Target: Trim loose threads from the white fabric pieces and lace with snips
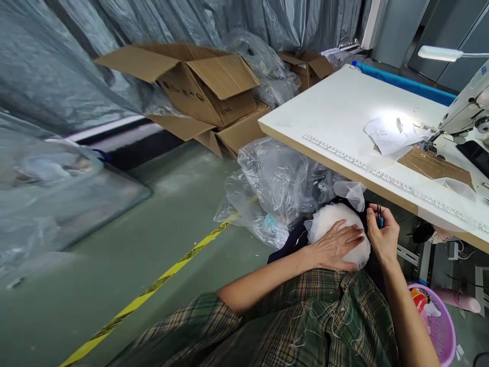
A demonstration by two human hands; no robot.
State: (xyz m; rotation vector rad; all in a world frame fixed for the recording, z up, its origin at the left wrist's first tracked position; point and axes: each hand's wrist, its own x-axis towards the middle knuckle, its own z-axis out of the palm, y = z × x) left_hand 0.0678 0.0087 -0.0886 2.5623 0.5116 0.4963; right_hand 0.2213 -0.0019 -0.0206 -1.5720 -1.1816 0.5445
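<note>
My left hand (338, 246) lies spread over a rounded bundle of sheer white fabric (324, 220) on my lap, its palm down and fingers apart. Just right of the bundle, below the table edge, my right hand (385, 237) is closed round small thread snips (379, 216) with dark blades and a bit of blue. The snips point upward, apart from the fabric. A loose translucent scrap (351, 192) hangs under the table edge above the bundle. White pieces (395, 135) lie on the table near the sewing machine's needle area (430, 145).
The white sewing table (324, 107) has a ruler (359, 165) along its near edge. Clear plastic bags (275, 178) lie beneath its left end. Open cardboard boxes (214, 97) stand behind. A purple basket (445, 321) is at lower right. Yellow-black tape (164, 278) crosses the floor.
</note>
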